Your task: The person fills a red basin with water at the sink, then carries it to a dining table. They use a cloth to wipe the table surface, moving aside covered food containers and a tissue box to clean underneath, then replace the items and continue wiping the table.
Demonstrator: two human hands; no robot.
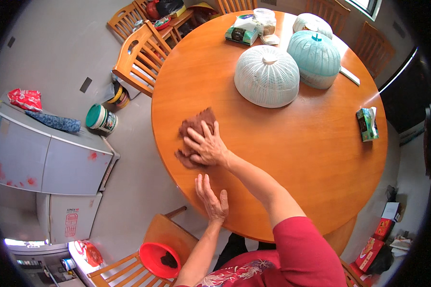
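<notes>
A brown cloth lies crumpled on the left part of the round wooden table. My right hand rests on top of it, fingers spread flat and pressing it to the tabletop. Part of the cloth is hidden under the palm. Closer to me, my left hand hovers at the table's near left edge. Its fingers are stretched out with the thumb apart, and it holds nothing.
A white mesh food cover and a teal one stand toward the table's far side. Tissue packs lie behind them, and a tissue box sits at the right edge. A red basin rests on a near-left chair.
</notes>
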